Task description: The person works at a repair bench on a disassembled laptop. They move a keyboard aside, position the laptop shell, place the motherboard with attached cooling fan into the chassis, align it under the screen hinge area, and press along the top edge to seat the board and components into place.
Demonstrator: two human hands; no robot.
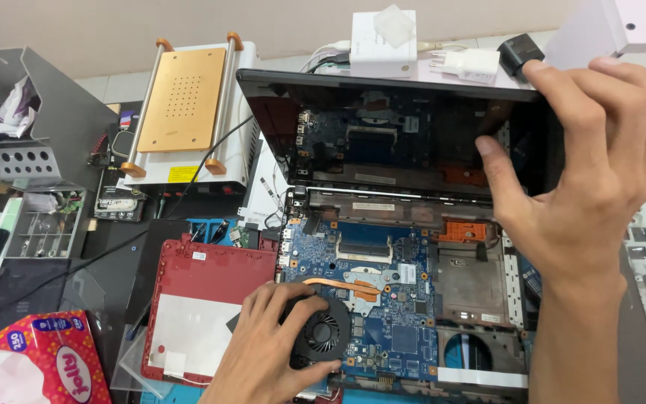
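The left hand [263,352] rests on a round black plastic cooling fan [323,333], fingers curled around its rim and holding it where it sits at the lower left of a blue laptop motherboard [383,299]. A flat copper heat pipe [349,286] curves from the fan across the board toward a dull metal bracket. The board lies inside an opened laptop base [480,299], beside a grey sheet-metal drive bay and an orange plastic piece. The right hand [585,164] grips the upper right edge of the glossy black laptop screen [398,135], thumb on the glass and fingers wrapped over the top; the dark glass mirrors the board below. To the left lies a red laptop bottom cover [203,299] with a pale rectangular patch, matte and flat. Behind it stands a white heating plate machine [185,112] with a perforated copper-coloured top and orange-capped rods. At far left a clear plastic compartment tray [46,228] holds small parts too tiny to tell. A red patterned tissue pack [35,359] with white tissue showing sits at the lower left corner. White power adapters [457,63] rest behind the screen.
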